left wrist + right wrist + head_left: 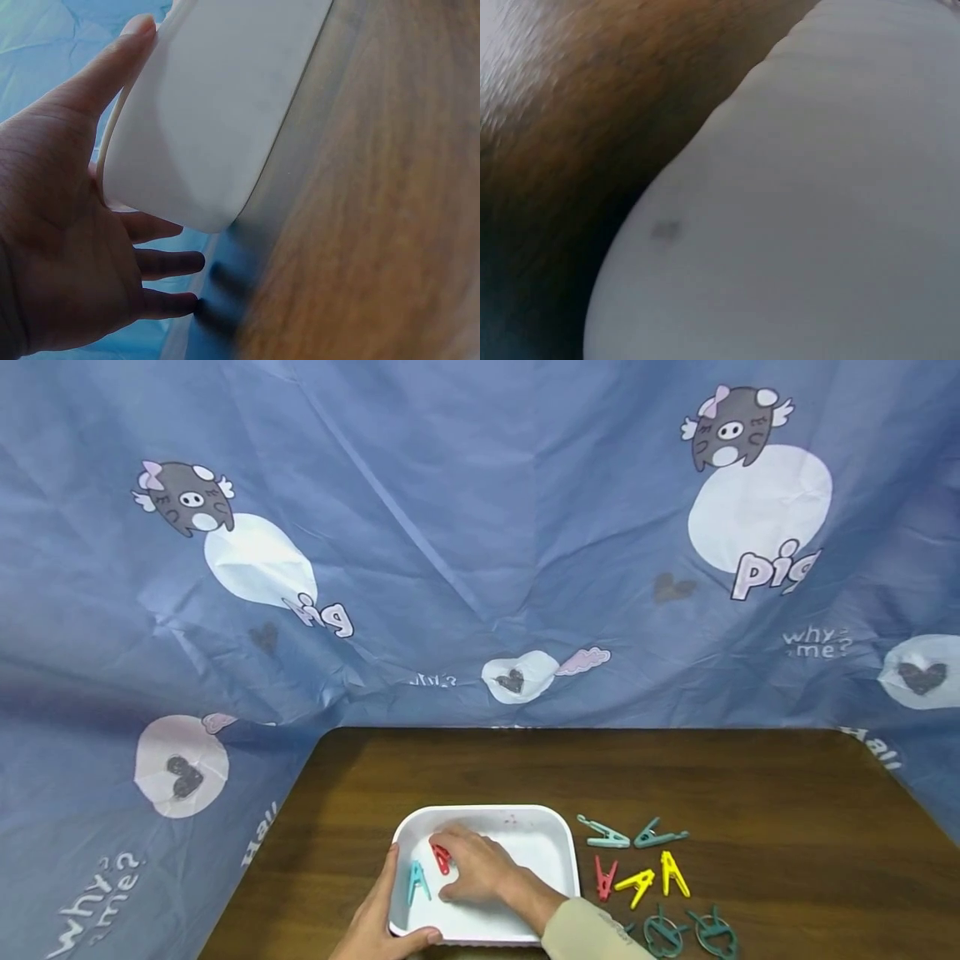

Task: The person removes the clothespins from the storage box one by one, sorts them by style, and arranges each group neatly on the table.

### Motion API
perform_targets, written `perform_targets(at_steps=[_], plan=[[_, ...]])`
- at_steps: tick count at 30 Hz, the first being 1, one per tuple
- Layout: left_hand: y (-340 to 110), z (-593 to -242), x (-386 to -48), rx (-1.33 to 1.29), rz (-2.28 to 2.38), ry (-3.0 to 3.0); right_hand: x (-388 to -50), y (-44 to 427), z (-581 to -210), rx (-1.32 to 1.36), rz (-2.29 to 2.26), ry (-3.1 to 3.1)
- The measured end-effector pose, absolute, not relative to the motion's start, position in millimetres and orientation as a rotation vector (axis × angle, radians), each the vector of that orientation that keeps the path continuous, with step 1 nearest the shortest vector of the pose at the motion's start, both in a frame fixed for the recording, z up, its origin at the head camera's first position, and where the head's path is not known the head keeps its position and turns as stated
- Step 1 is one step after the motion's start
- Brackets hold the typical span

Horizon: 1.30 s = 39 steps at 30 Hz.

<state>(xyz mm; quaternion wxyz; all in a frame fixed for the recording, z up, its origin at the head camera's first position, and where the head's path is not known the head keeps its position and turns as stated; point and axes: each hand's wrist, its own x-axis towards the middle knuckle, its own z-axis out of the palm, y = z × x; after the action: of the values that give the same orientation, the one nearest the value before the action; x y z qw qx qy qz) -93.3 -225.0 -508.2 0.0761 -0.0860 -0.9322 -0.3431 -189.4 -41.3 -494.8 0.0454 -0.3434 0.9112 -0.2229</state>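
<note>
A white tray [536, 852] stands near the table's front edge. My left hand [378, 914] rests at its front left corner, thumb along the front and fingers by the left side. In the left wrist view those fingers look straight. Inside the tray, my right hand [476, 864] reaches over a red clothespin [441, 860]. Its fingertips are close to the clothespin's upper end, while the thumb sits apart from it. A light blue clothespin [417, 881] lies to the left in the tray. The right wrist view shows no hand, only a blurred pale surface.
Right of the tray on the wooden table [750, 793] lie two grey-green clips [603, 833], a red clothespin [605, 878], two yellow clothespins [673, 873] and dark green round clips [663, 935], one partly behind my right sleeve [592, 931]. A blue printed cloth [450, 485] hangs behind.
</note>
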Motion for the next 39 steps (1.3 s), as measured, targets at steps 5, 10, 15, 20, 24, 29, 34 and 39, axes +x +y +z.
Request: perform_targets(at_steps=[5,10,15,20,24,29,34,39], plan=[[-226.4,-508.6,-93.0,-0.255,-1.067,-2.789,-188.6,-43.6,-495.9,-1.055,-0.648,2.799],[-227.3,-508.4,-93.3,-0.255,-1.08,-2.787,-187.7,-44.3,-497.1,-1.075,-0.635,2.819],[-227.3,-509.3,-93.6,-0.274,-1.052,-2.768,-187.5,-43.8,-497.7,-1.092,-0.64,2.833],[-227.1,-510.8,-93.3,-0.283,-1.027,-2.749,-188.1,-43.0,-498.5,-1.11,-0.675,2.834],[-226.9,-512.1,-93.3,-0.283,-1.008,-2.742,-189.4,-42.4,-498.8,-1.126,-0.738,2.813],[-226.7,-511.7,-92.8,-0.25,-1.027,-2.771,-190.0,-42.1,-499.1,-1.081,-0.823,2.771],[-226.2,-509.5,-92.6,-0.229,-1.053,-2.792,-189.6,-42.2,-499.1,-1.026,-0.85,2.758],[-226.1,-507.4,-93.1,-0.229,-1.062,-2.808,-190.0,-42.4,-499.3,-0.984,-0.877,2.756]])
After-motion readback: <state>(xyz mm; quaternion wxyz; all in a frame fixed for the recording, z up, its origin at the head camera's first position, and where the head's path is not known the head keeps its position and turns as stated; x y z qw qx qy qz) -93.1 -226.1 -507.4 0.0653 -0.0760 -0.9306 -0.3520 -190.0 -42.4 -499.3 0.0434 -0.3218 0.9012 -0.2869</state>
